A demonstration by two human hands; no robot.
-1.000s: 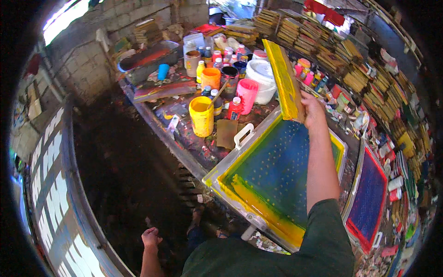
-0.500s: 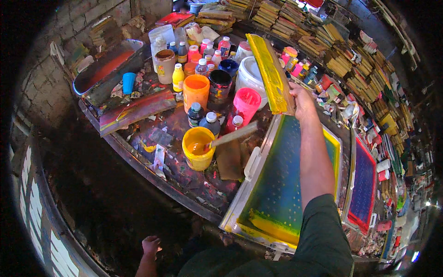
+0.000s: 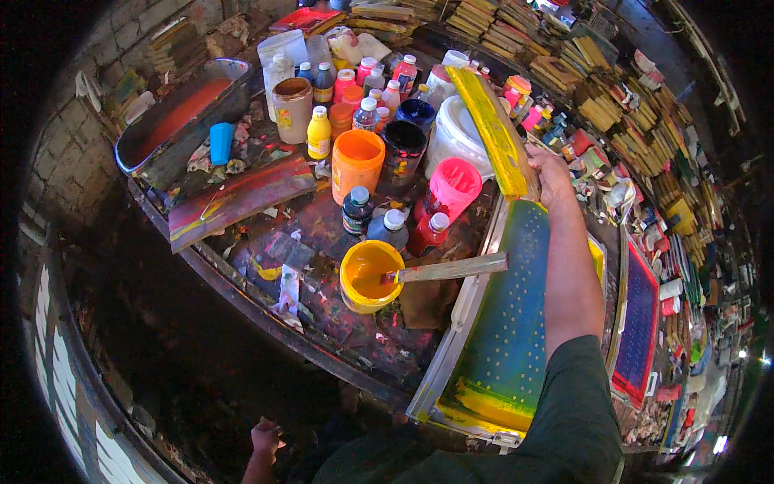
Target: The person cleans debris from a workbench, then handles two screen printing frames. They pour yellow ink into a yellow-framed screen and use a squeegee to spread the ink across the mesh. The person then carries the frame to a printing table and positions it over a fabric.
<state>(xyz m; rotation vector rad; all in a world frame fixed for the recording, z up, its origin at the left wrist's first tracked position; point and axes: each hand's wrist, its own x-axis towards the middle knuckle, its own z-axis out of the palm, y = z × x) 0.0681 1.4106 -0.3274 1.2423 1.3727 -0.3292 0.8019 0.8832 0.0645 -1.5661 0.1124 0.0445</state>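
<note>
My right hand [image 3: 550, 176] is closed around a squeegee [image 3: 493, 133] whose long side is coated with yellow ink. It is held up over the far end of a framed printing screen [image 3: 504, 323], beside a white bucket [image 3: 458, 139]. Yellow ink lies pooled along the screen's near end. Left of the screen stands a yellow tub [image 3: 369, 294] of yellow ink, a wooden stirring stick [image 3: 455, 268] leaning out over its rim. My left hand [image 3: 266, 437] hangs low past the table's front edge, fingers loosely curled but apart, with nothing seen in it.
Ink bottles and tubs crowd the table, among them an orange tub [image 3: 357, 165] and a pink tub [image 3: 454, 187]. A stained board [image 3: 242, 198] and a trough of red ink [image 3: 181, 121] are at the left. A red-edged screen [image 3: 637, 323] lies to the right.
The view has shifted, so the table's things sit lower and further right. In the yellow tub, the stirring stick has tipped lower toward the screen. The squeegee remains raised in my right hand.
</note>
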